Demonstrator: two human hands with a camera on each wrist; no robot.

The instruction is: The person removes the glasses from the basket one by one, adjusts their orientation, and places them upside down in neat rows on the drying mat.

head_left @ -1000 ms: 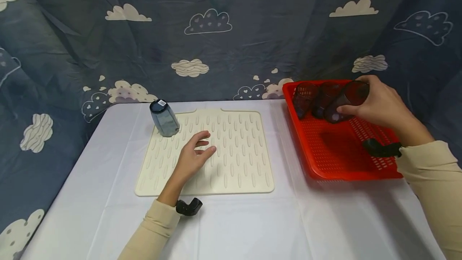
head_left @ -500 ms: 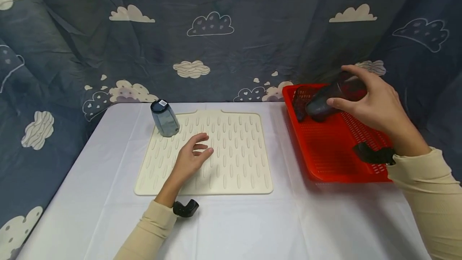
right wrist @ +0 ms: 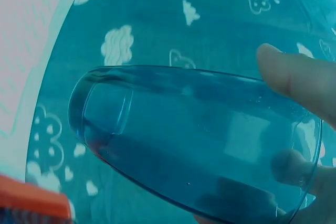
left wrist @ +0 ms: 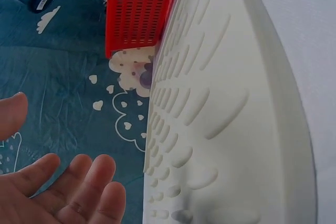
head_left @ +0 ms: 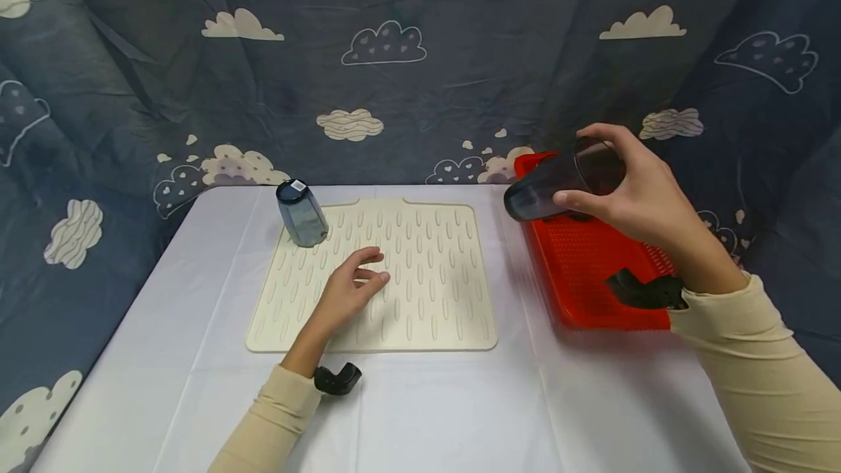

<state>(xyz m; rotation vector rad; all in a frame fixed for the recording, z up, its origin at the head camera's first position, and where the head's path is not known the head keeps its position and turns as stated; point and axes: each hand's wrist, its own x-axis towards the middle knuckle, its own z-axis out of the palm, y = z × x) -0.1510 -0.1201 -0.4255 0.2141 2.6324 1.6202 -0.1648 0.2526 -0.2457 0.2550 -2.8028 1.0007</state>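
Note:
My right hand (head_left: 634, 199) grips a tinted blue drinking glass (head_left: 542, 187) near its rim, thumb on one side and fingers on the other. The glass is tilted on its side over the left edge of the red basket (head_left: 558, 279), its base pointing left. In the right wrist view the glass (right wrist: 173, 135) fills the middle, see-through and hollow. My left hand (head_left: 348, 287) hovers over the cream drying mat (head_left: 434, 268) with loosely curved fingers and nothing in them. Upside down on the mat's back left corner stands another tinted glass (head_left: 302, 214).
A white cloth (head_left: 447, 414) covers the table. Behind it hangs a dark curtain (head_left: 460, 79) with cloud prints. Dark glass shows low in the basket, mostly hidden behind the held glass and right hand.
My right hand has lifted the glass from among the others in the basket and carried it left, past the basket's left rim. The left hand has barely moved.

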